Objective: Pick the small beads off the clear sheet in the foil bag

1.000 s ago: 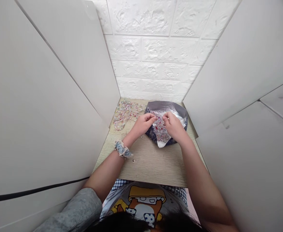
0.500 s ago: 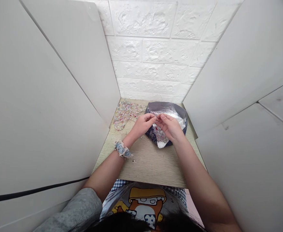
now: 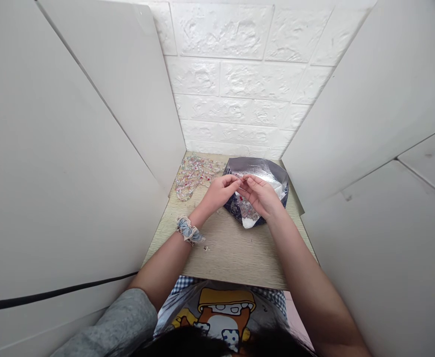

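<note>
My left hand (image 3: 222, 191) and my right hand (image 3: 261, 195) meet fingertip to fingertip over a silver-lined bag (image 3: 256, 166) with a dark patterned outside. Both are closed in a pinch. What lies between the fingertips is too small to name; a reddish speck shows by the right fingers. Loose beads (image 3: 247, 209), pinkish, red and clear, fill the bag's opening below my right hand. Left of the bag, strung beads (image 3: 197, 173) in many colours lie in a tangled heap. A blue scrunchie (image 3: 190, 230) circles my left wrist.
A small wooden table (image 3: 236, 258) carries everything. White panels (image 3: 91, 148) close it in on both sides, and a white brick-pattern wall (image 3: 236, 79) stands behind. A tiny shiny piece (image 3: 206, 248) lies near my left wrist.
My hands stay almost in place above the bag, with only a slight shift of the fingers. The beads and the bag look the same.
</note>
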`<state>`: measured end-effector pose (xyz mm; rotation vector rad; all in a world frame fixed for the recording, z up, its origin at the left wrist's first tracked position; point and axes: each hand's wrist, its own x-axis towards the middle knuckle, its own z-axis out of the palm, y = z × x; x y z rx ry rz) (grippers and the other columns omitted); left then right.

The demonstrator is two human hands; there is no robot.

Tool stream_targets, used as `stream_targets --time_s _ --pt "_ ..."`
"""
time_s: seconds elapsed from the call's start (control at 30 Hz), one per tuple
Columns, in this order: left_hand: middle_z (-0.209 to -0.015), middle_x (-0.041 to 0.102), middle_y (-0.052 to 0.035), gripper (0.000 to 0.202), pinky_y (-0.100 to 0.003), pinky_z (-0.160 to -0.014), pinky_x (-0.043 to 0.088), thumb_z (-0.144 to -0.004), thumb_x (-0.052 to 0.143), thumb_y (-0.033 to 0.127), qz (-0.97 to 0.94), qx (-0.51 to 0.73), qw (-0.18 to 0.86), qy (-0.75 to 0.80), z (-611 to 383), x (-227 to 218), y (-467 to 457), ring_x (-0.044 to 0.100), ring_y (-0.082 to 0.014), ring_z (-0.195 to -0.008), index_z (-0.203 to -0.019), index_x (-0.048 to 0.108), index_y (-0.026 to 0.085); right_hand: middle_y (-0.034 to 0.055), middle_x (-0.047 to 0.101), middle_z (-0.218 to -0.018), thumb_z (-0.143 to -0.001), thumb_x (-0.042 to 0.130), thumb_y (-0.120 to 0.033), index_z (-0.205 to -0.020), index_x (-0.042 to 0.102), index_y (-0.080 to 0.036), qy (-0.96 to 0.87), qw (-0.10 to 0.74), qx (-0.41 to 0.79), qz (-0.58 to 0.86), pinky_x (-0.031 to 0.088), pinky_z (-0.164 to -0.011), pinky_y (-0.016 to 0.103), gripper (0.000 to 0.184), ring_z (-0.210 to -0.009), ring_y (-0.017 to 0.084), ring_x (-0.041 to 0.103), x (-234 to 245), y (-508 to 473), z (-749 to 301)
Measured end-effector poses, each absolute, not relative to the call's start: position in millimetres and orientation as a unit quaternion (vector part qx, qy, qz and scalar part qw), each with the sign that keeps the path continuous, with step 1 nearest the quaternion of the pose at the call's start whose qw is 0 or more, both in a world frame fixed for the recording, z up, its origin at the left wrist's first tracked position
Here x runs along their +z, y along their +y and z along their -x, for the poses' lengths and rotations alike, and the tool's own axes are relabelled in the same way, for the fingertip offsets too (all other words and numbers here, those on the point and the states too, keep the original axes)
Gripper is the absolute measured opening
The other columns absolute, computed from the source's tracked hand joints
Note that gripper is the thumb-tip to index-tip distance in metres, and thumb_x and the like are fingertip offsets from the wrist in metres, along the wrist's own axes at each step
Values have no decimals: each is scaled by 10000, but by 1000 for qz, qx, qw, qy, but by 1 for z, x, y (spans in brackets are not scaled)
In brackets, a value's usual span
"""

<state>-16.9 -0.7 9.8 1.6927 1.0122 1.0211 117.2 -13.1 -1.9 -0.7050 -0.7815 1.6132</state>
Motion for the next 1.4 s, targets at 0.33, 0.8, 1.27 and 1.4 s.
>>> stream_targets --time_s 0.33,0.8,1.27,1.4 --pt "-701 565 -14 227 -218 -625 377 -747 449 309 -688 412 437 409 18 11 -2 484 -91 -657 -755 578 122 -21 608 -729 -650 676 -244 -710 592 -187 -325 582 689 283 479 -758 250 117 -740 96 574 -1 -14 -116" --pt "-698 568 -11 226 -212 -619 381 -742 455 312 -683 412 440 412 18 16 -5 486 -92 -661 -739 575 121 -23 620 -709 -612 703 -220 -699 584 -191 -317 577 698 281 471 -766 226 150 -725 85 581 0 -15 -114" --pt "-753 619 -28 233 -220 -662 405 -735 482 316 -687 419 442 397 19 14 -3 530 -95 -687 -761 609 122 -33 622 -702 -613 703 -202 -715 593 -192 -288 580 713 268 488 -713 187 151 -701 73 581 -3 -13 -110" --pt "-767 629 -33 236 -225 -668 412 -737 484 317 -687 423 438 396 19 12 -2 540 -100 -700 -770 613 122 -32 626 -706 -607 706 -202 -712 593 -194 -290 579 714 266 485 -719 187 154 -707 74 581 -5 -13 -109"
